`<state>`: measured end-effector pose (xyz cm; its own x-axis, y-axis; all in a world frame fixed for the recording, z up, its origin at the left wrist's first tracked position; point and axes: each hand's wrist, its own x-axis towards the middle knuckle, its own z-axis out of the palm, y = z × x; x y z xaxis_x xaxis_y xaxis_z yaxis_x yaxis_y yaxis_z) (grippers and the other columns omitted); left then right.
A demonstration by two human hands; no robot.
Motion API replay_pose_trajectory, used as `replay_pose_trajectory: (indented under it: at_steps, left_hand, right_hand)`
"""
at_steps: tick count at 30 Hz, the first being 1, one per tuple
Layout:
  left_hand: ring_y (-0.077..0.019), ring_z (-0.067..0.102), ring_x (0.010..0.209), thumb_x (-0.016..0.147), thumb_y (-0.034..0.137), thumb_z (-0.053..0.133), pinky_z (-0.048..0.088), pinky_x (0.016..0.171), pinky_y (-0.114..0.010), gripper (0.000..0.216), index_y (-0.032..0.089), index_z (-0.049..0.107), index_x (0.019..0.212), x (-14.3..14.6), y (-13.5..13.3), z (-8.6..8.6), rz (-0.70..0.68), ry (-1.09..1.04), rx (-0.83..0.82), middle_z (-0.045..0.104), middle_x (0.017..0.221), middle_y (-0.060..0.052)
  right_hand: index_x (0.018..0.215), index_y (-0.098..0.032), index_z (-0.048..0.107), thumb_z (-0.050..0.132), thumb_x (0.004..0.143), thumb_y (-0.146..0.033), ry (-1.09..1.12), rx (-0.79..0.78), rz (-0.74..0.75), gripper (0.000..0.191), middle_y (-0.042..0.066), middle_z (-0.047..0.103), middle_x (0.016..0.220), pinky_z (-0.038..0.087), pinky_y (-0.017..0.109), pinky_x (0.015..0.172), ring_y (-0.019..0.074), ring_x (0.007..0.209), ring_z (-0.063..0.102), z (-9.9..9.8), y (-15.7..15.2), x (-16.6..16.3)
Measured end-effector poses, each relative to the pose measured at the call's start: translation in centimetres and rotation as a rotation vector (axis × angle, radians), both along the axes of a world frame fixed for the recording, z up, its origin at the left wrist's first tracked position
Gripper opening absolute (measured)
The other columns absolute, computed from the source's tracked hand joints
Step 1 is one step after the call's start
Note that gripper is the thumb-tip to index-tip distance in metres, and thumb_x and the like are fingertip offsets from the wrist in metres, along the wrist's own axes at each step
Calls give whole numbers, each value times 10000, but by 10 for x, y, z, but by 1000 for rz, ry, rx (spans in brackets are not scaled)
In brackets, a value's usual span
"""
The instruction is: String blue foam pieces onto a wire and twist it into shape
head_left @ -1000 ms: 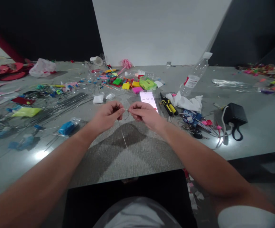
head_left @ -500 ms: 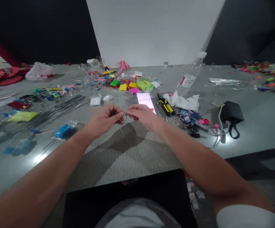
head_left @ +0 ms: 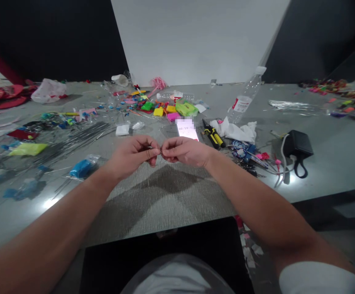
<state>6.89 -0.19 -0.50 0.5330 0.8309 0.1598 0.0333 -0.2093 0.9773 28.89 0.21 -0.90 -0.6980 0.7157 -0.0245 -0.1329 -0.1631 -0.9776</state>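
Note:
My left hand [head_left: 136, 154] and my right hand [head_left: 185, 151] meet fingertip to fingertip above the grey table. Thumb and forefinger of each are pinched together on a thin wire [head_left: 160, 151], of which only a tiny dark bit shows between them. The rest of it is hidden by the fingers. Just behind my right hand lies a phone [head_left: 187, 130] with a lit timer screen. Pliers with yellow and black handles [head_left: 213, 136] rest to the right of the phone. Two small white packets [head_left: 122, 130] are beyond my left hand.
Loose wires [head_left: 70, 141] and a blue clay packet [head_left: 81, 168] lie at left. Colourful clay packets [head_left: 186, 108] sit behind. At right are an upright bottle [head_left: 245, 98], crumpled tissue [head_left: 238, 131], keys [head_left: 241, 149] and a black charger [head_left: 298, 143] with a cable. The table's front edge [head_left: 165, 232] is close.
My right fingers have come in against the left ones, and the wire loop seen between them before is now covered. The view has shifted slightly; other things stay put.

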Motion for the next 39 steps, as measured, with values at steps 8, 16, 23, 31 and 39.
replay_pose_trajectory:
  at_steps: [8,16,23,31,39]
  left_hand:
    - [-105,633,586,825,208,764,520,514,-186,81,184,687,822,3,-5,4,-24,-50,-115,681,669,12]
    - [-107,626,561,811,207,764,512,517,-208,128,174,641,799,7,-5,2,69,-44,-21,669,662,8]
    - [-111,580,573,845,278,746,466,521,-245,170,201,595,827,6,-3,1,152,-47,63,647,746,2]
    - [-134,607,679,861,341,738,510,639,-281,199,212,589,836,13,4,-8,327,-41,132,702,858,-28]
    - [-137,611,727,895,324,704,490,684,-281,160,189,621,869,17,-3,-10,428,78,218,713,855,-34]
  right_hand:
    - [779,-175,681,829,767,-299,32,80,33,193,18,717,848,457,277,759,133,806,636,-10,0,-3]
    - [790,-167,656,841,768,-386,9,-7,1,288,17,699,753,319,228,540,93,594,494,-16,-2,-8]
    - [795,-182,646,871,722,-428,41,-68,-143,341,-4,684,789,352,214,520,79,582,478,-12,-8,-15]
    - [898,-198,671,775,797,-451,-228,422,-627,292,19,670,881,491,255,600,136,747,601,-9,-14,-24]
    - [862,-186,699,691,861,-312,-369,559,-722,126,33,727,833,541,328,731,161,747,676,-11,-21,-28]
